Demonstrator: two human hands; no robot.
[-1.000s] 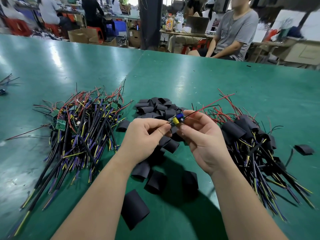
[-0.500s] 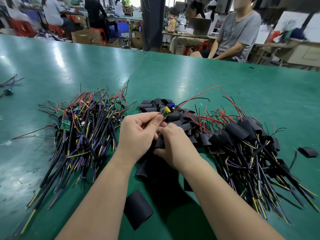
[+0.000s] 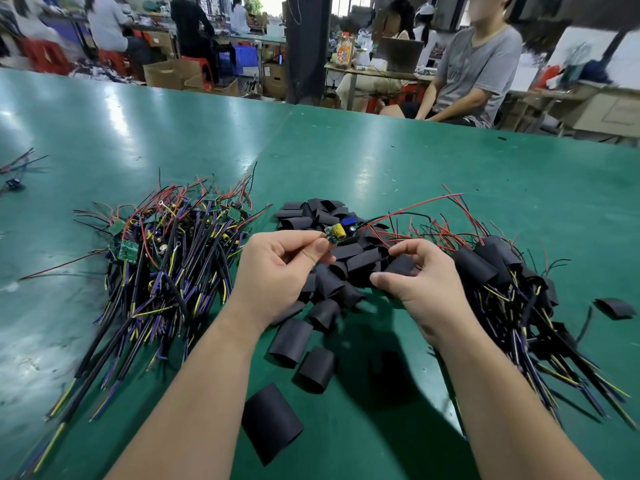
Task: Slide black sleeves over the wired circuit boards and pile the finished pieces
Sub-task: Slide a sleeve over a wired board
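On the green counter (image 3: 381,161), the bare pile (image 3: 156,258) of unsleeved boards lies at far left, a tangle of cables. Beside it the left hand (image 3: 280,268) holds one board (image 3: 337,233) above the loose sleeves (image 3: 322,216), its grip a thumb-and-finger pinch on the board's near end. That hold is slight; a push from a tight sleeve could twist the board out of it.

The board's red and black leads (image 3: 415,206) trail off to the right, over the heap. They would likely have to go through the sleeve first, and splayed ends could catch on its rim or hook other wires.

The right hand (image 3: 422,282) has its fingers curled round one sleeve (image 3: 398,266) at the heap's edge, thumb beneath. The sleeve looks flattened, so it may need squeezing open, or the board's tall yellow part could jam at its mouth. A neighbouring sleeve might also lift with it.

The finished pile (image 3: 502,282) sits just right, close enough for the leads to snag.
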